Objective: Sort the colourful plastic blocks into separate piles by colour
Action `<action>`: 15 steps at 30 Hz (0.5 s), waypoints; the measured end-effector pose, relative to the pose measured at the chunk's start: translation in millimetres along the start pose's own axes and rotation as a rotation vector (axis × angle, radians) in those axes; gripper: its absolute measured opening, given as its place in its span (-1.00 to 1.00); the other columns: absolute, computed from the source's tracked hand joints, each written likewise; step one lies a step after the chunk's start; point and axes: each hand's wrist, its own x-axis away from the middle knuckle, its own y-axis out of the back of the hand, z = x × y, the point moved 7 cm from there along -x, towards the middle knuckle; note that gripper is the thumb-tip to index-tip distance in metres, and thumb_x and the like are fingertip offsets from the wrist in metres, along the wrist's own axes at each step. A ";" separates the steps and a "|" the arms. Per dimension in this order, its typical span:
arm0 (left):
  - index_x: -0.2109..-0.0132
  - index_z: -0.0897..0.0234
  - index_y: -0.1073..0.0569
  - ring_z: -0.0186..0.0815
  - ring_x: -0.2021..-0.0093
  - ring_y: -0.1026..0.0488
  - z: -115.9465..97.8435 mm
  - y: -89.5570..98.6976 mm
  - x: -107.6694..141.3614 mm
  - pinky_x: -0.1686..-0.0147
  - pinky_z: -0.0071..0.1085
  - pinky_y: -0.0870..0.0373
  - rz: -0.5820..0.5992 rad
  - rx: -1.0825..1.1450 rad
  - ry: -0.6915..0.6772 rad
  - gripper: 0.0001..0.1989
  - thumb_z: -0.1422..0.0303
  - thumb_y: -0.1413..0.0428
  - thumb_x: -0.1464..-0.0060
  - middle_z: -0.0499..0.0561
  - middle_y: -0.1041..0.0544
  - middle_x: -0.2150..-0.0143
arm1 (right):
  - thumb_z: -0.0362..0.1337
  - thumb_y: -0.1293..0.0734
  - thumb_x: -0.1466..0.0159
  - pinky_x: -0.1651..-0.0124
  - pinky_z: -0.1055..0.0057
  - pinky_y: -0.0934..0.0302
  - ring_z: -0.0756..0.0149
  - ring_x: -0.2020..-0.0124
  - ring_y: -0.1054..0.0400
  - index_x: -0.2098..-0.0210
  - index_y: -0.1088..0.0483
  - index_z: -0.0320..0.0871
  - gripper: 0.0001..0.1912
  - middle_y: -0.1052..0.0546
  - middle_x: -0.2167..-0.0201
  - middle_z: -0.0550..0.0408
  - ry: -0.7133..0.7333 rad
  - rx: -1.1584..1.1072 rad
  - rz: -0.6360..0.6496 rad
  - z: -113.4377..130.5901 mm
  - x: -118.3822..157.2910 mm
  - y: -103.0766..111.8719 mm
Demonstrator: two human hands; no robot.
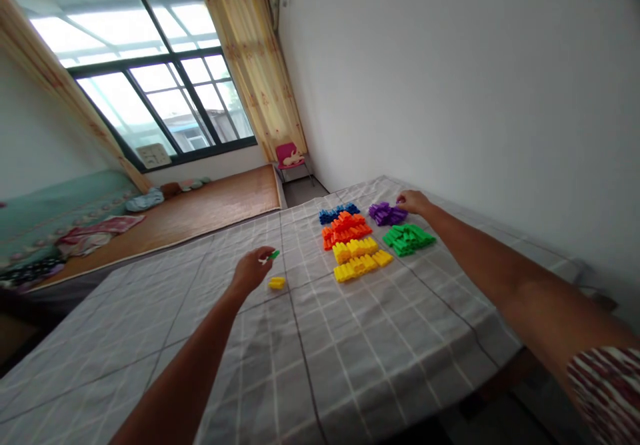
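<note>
Left hand [251,270] pinches a small green plastic piece [274,254] while the right hand [414,202], fingers bunched, grip unclear, apparently picks at heaped purple plastic pieces [387,214], demanding delicacy

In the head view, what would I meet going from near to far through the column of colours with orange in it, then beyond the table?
Front yellow row, back yellow row, orange pile, blue pile, pink chair.

Bare hands and forearms, patterned sleeve on the right arm.
Right sleeve [605,392] was loose-looking fabric, dark red and whitish broken streaks, edge above the forearm. Left hand [250,270], right hand [414,203] were ungloved; finer weave detail too blurred.
</note>
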 end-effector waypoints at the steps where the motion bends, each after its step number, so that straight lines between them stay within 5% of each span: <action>1: 0.07 0.19 -0.52 -0.28 0.19 -0.55 -25.2 -4.9 -0.8 0.20 -0.41 -0.48 0.005 0.056 -0.049 -0.71 0.39 -0.07 -0.04 -0.02 -0.61 0.16 | -0.13 -0.30 -0.32 0.03 0.15 -0.34 0.14 0.03 -0.37 -0.06 -0.36 -0.19 -0.62 -0.41 -0.04 -0.01 0.003 -0.004 0.020 -2.2 -4.2 -4.8; 8: -0.01 0.27 -0.49 -0.35 0.31 -0.51 -159.3 -56.1 -0.2 0.30 -0.44 -0.48 0.139 0.448 -0.263 -0.65 0.41 -0.11 -0.03 0.03 -0.58 0.23 | -0.22 -0.31 -0.28 0.08 0.36 -0.30 0.22 0.12 -0.43 0.11 -0.48 -0.19 -0.75 -0.55 0.12 -0.04 -0.018 -0.037 0.002 -25.7 -13.8 -18.9; 15: 0.07 0.42 -0.47 -0.41 0.37 -0.45 -264.6 -134.3 -37.3 0.31 -0.46 -0.43 0.281 0.706 -0.229 -0.68 0.52 -0.15 0.04 0.09 -0.54 0.24 | -0.40 -0.17 -0.23 0.10 0.38 -0.30 0.26 0.25 -0.45 0.09 -0.46 -0.23 -0.68 -0.56 0.12 -0.09 0.069 -0.266 -0.370 -51.4 17.2 -6.2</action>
